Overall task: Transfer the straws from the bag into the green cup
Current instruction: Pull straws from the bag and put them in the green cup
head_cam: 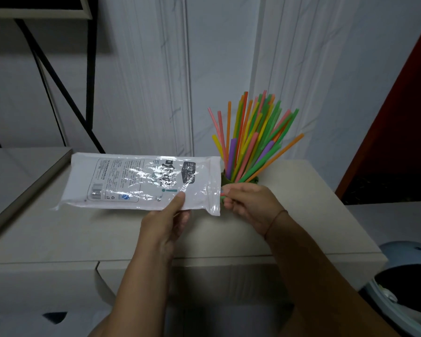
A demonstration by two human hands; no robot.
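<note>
Straws (250, 137): many, in mixed colours, standing upright and fanned out in the green cup (226, 181). Only a little of the cup shows, behind the bag's right end. Straw ends (223, 197): a few, green and pink, poking from the bag's mouth; the count is too small to tell. Bag (131, 181): clear plastic with white print, held level above the counter (301, 215). Its long axis runs left to right, its mouth is at the right, and it appears nearly flat and so mostly emptied. Right hand (248, 205): at the mouth, fingers curled and pinching the straw ends. It is just in front of the cup and is the nearer hand to it. Left hand (165, 222): grips the bag's near edge toward the mouth end, thumb on top and fingers beneath. Coming move, by judgement: draw the straws rightward along the bag's axis, then tip them upright into the cup just behind.
</note>
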